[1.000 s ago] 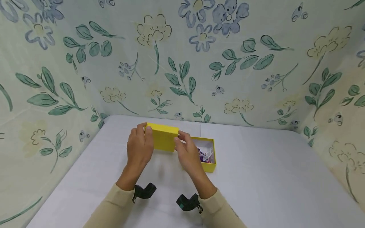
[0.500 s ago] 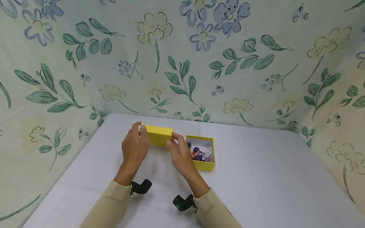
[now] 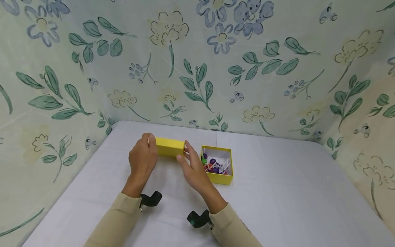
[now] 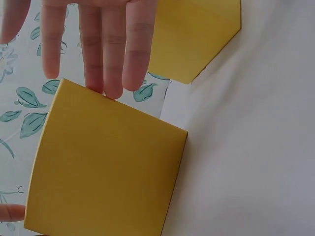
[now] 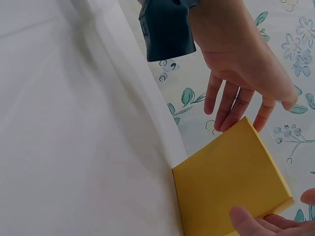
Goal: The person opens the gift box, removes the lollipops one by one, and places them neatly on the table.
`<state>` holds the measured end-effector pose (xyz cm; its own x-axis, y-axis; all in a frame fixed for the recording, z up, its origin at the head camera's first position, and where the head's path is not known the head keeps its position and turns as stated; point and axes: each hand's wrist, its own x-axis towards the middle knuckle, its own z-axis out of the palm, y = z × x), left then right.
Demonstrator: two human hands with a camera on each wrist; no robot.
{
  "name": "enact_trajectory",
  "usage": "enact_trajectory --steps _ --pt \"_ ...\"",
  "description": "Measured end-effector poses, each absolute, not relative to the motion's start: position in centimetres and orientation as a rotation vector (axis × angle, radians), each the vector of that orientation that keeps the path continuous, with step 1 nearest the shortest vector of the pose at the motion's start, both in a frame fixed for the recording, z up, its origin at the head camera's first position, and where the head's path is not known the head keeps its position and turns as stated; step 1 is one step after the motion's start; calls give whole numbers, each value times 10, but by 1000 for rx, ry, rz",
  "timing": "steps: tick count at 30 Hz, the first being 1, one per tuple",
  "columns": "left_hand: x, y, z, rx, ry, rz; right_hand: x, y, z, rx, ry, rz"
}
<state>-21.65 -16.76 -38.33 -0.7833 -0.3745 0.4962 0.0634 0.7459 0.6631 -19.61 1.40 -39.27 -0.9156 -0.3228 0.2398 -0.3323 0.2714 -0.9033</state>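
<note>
A yellow box lid (image 3: 169, 147) stands on edge over the left-middle of the table, its broad square face (image 4: 108, 157) showing in the left wrist view. My left hand (image 3: 142, 159) holds its left end, thumb near the top edge and the other fingers partly hidden. At the other end is my right hand (image 3: 197, 171), its long fingers (image 4: 113, 59) nearly straight with tips right at the lid's edge. Just right of that hand sits a matching yellow box (image 3: 220, 179), uncovered, with wrapped lollipops (image 3: 214, 168) inside, some purple, red and green.
A white cloth (image 3: 277, 192) covers the table. Flower-patterned fabric (image 3: 216, 79) hangs behind it and at both sides. Small black cameras (image 3: 151, 199) are strapped at both wrists.
Both hands have moved left and lower with the lid, uncovering the view of the lollipop box. My right hand's fingers have spread and loosened at the lid's end.
</note>
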Motion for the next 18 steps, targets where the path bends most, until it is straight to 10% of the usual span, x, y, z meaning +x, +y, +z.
enact_trajectory --steps 18 --pt "-223 -182 -400 322 -2472 -858 -193 5 -406 447 -2636 1812"
